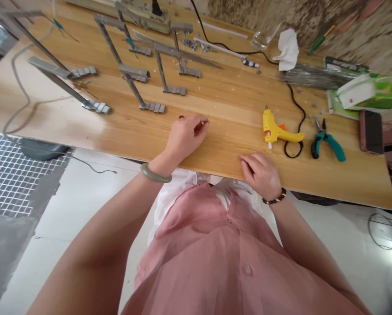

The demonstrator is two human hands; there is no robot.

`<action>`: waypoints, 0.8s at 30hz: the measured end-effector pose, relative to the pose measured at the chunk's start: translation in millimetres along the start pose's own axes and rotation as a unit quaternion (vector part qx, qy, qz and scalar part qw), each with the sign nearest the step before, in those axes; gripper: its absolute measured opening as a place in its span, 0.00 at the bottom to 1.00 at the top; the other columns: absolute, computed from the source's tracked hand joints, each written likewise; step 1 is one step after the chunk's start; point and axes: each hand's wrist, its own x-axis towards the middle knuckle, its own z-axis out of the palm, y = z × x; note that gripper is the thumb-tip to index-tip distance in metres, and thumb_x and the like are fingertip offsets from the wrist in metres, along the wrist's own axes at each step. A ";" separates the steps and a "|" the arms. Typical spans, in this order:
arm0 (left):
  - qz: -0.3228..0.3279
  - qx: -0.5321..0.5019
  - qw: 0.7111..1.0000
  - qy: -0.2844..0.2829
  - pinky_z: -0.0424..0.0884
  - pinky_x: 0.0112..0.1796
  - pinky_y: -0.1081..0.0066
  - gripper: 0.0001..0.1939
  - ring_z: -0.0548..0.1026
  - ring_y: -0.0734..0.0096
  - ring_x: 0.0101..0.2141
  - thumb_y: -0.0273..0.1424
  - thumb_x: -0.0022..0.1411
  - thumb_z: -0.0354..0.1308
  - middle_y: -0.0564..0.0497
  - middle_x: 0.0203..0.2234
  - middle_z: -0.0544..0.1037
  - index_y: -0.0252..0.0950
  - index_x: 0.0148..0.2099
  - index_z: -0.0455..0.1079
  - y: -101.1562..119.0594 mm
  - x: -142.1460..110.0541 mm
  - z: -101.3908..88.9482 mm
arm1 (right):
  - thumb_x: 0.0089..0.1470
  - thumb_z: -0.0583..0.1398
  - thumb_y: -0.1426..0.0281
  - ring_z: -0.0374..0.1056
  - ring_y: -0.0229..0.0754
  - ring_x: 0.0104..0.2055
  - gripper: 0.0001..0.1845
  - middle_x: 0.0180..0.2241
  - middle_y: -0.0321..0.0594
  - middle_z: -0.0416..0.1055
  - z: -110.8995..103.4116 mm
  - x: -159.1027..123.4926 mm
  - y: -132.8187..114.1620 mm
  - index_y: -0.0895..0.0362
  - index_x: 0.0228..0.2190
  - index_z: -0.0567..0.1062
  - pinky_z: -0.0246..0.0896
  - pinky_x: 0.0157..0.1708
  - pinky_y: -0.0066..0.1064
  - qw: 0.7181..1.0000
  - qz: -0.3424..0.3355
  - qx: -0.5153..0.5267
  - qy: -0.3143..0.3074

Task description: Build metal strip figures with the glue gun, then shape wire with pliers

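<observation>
The glue gun [274, 129] is bright yellow with an orange trigger. It lies flat on the desk [215, 98], tip pointing away, handle to the right, a bit of white stick poking out the back. The gray frame [133, 89] has a thin bar and a row of little blocks.

1. One left hand [187, 135] plus one right hand [263, 173], so two total
2. Grey stands [135, 71]: roughly seven, but they overlap so don't quote me
3. Yellow glue gun [275, 130]: just the one
4. Pliers [336, 147]: one pair
5. Phone [371, 131]: one
6. One bangle [154, 174] and one beaded bracelet [274, 198]
</observation>
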 end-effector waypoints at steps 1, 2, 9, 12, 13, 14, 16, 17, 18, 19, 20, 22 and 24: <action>0.000 -0.001 1.000 0.000 0.67 0.33 0.72 0.05 0.72 0.73 0.25 0.29 0.60 0.53 0.54 0.23 0.75 0.37 0.35 0.70 0.0 0.1 0.1 | 0.60 0.53 0.72 0.67 0.47 0.38 0.12 0.33 0.46 0.72 0.0 0.0 0.1 0.60 0.41 0.75 0.64 0.41 0.39 1.000 0.000 -0.001 0.000; 0.000 0.000 1.000 0.000 0.67 0.33 0.72 0.05 0.72 0.73 0.25 0.29 0.60 0.53 0.54 0.23 0.75 0.37 0.35 0.70 0.1 0.1 0.1 | 0.60 0.53 0.72 0.67 0.47 0.38 0.12 0.33 0.45 0.72 0.1 0.0 0.2 0.60 0.41 0.75 0.64 0.41 0.39 1.000 -0.001 -0.001 0.001; -0.003 0.005 1.000 -0.003 0.67 0.34 0.72 0.05 0.73 0.72 0.26 0.29 0.60 0.53 0.53 0.24 0.76 0.38 0.36 0.71 1.8 -0.6 -0.9 | 0.60 0.52 0.72 0.67 0.48 0.39 0.12 0.34 0.45 0.73 1.3 -0.3 1.0 0.58 0.41 0.74 0.64 0.41 0.40 1.000 0.002 0.011 0.000; -0.008 0.005 1.000 -0.008 0.67 0.34 0.71 0.05 0.74 0.72 0.27 0.30 0.60 0.53 0.53 0.25 0.77 0.38 0.36 0.71 2.1 -0.8 -1.4 | 0.60 0.52 0.72 0.67 0.48 0.39 0.12 0.34 0.45 0.72 1.0 -0.4 0.7 0.58 0.42 0.74 0.64 0.41 0.40 1.000 0.007 0.013 -0.004; -0.008 0.004 1.000 -0.009 0.67 0.34 0.71 0.05 0.74 0.73 0.26 0.30 0.60 0.53 0.53 0.25 0.77 0.38 0.36 0.71 2.2 -0.8 -1.7 | 0.61 0.52 0.72 0.67 0.48 0.39 0.12 0.34 0.45 0.72 0.8 -0.3 0.4 0.58 0.42 0.74 0.64 0.41 0.40 1.000 0.009 0.015 -0.006; -0.007 0.005 1.000 -0.009 0.67 0.34 0.71 0.05 0.74 0.73 0.26 0.30 0.60 0.54 0.53 0.25 0.77 0.38 0.35 0.70 2.3 -0.7 -1.9 | 0.61 0.52 0.72 0.67 0.48 0.39 0.12 0.34 0.45 0.72 0.4 -0.1 0.0 0.57 0.42 0.74 0.63 0.41 0.40 1.000 0.010 0.016 -0.007; -0.001 0.008 1.000 -0.008 0.68 0.34 0.71 0.05 0.73 0.73 0.25 0.30 0.60 0.54 0.54 0.24 0.77 0.38 0.35 0.70 2.4 -0.6 -2.3 | 0.61 0.52 0.72 0.66 0.47 0.38 0.13 0.33 0.44 0.71 -0.6 0.3 -0.9 0.57 0.42 0.74 0.63 0.41 0.40 1.000 0.012 0.019 -0.011; 0.001 0.012 1.000 -0.009 0.68 0.34 0.71 0.05 0.73 0.73 0.25 0.30 0.60 0.54 0.54 0.24 0.77 0.38 0.35 0.70 2.4 -0.6 -2.6 | 0.61 0.52 0.72 0.66 0.47 0.38 0.13 0.33 0.44 0.71 -1.0 0.6 -1.3 0.57 0.42 0.74 0.63 0.41 0.39 1.000 0.013 0.019 -0.013; 0.003 0.015 1.000 -0.010 0.68 0.34 0.71 0.05 0.74 0.73 0.25 0.30 0.60 0.54 0.54 0.24 0.77 0.38 0.35 0.70 2.5 -0.5 -2.8 | 0.61 0.52 0.72 0.66 0.47 0.38 0.13 0.33 0.44 0.71 -1.5 0.9 -1.8 0.57 0.42 0.74 0.63 0.42 0.39 1.000 0.014 0.020 -0.015; 0.004 0.017 1.000 -0.011 0.68 0.34 0.71 0.05 0.74 0.73 0.26 0.30 0.60 0.54 0.54 0.24 0.77 0.38 0.35 0.71 2.6 -0.5 -3.1 | 0.61 0.52 0.72 0.66 0.47 0.38 0.13 0.34 0.44 0.71 -1.8 1.2 -2.2 0.57 0.42 0.74 0.63 0.42 0.39 1.000 0.015 0.020 -0.017; 0.004 0.019 1.000 -0.012 0.68 0.34 0.71 0.05 0.74 0.73 0.26 0.30 0.60 0.54 0.54 0.24 0.77 0.38 0.35 0.71 2.8 -0.4 -3.4 | 0.61 0.52 0.72 0.66 0.47 0.38 0.12 0.34 0.44 0.71 -2.1 1.5 -2.6 0.58 0.41 0.74 0.63 0.42 0.39 0.999 0.016 0.020 -0.020; 0.005 0.020 1.000 -0.013 0.68 0.33 0.72 0.05 0.74 0.73 0.26 0.30 0.60 0.54 0.54 0.25 0.77 0.38 0.35 0.71 3.5 -0.4 -4.1 | 0.61 0.52 0.72 0.65 0.47 0.38 0.13 0.33 0.44 0.71 -2.5 2.0 -3.2 0.58 0.41 0.74 0.63 0.42 0.39 0.999 0.020 0.020 -0.022; 0.002 0.020 1.000 -0.014 0.68 0.33 0.72 0.05 0.74 0.73 0.26 0.30 0.60 0.54 0.54 0.25 0.78 0.39 0.35 0.71 4.5 -0.3 -5.0 | 0.61 0.52 0.73 0.66 0.47 0.38 0.13 0.33 0.44 0.71 -2.7 2.4 -3.4 0.58 0.42 0.74 0.63 0.42 0.40 0.999 0.023 0.025 -0.022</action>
